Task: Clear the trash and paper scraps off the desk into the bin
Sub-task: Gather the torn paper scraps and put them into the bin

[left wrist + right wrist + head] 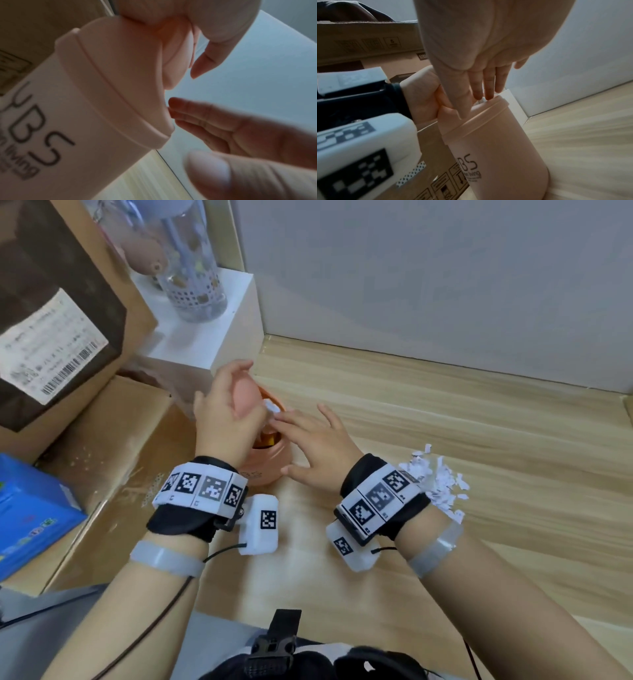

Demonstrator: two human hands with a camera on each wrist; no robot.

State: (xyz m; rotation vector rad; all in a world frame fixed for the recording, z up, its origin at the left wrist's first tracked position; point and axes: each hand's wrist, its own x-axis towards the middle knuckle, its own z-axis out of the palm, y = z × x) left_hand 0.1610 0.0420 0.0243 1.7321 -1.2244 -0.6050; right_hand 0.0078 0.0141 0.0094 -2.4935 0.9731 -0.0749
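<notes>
Both hands (267,422) over peach bin (270,463)

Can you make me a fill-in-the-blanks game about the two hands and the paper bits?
1. The white paper scraps lie on the desk beside the ____ wrist.
2. The right hand has its fingers ____, not curled.
3. The left hand holds the pink bin by its ____.

Missing words: right; straight; lid.

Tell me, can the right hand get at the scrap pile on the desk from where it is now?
Probably yes. The scrap pile lies right beside the right wrist, with only bare desk around it. The right hand is open at the bin and holds nothing I can see, so it would only need to draw back.
</notes>
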